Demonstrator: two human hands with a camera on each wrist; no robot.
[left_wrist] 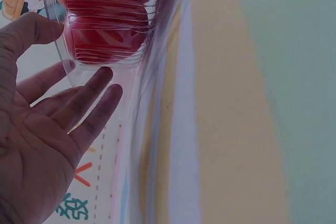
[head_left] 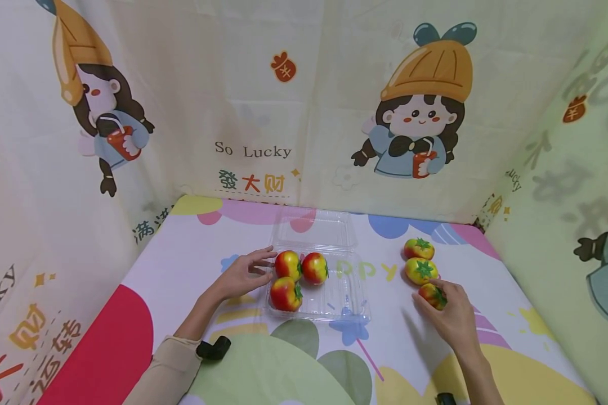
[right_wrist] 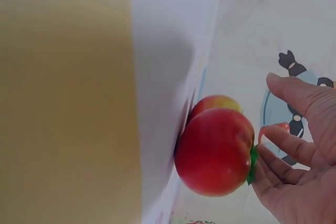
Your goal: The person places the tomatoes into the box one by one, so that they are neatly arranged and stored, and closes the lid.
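Note:
A clear plastic clamshell box [head_left: 334,304] lies with its lid [head_left: 314,230] folded back. Inside its left half are three red-and-yellow fruits with green leafy tops, such as the front fruit [head_left: 285,293]. My left hand [head_left: 245,274] is at the box's left side, fingers loosely spread; the left wrist view shows the fingertips [left_wrist: 105,74] close to the box wall [left_wrist: 113,56]. Three more such fruits stand in a row at the right. Over the nearest fruit [head_left: 432,296] is my right hand [head_left: 453,315], its thumb [right_wrist: 294,90] away from the fruit [right_wrist: 215,153] and its other fingers by the green top.
Behind the nearest right-hand fruit stand the middle fruit [head_left: 421,270] and the far fruit [head_left: 418,248]. A colourful patterned cloth [head_left: 253,360] covers the table. Printed curtains [head_left: 329,112] enclose the back and both sides.

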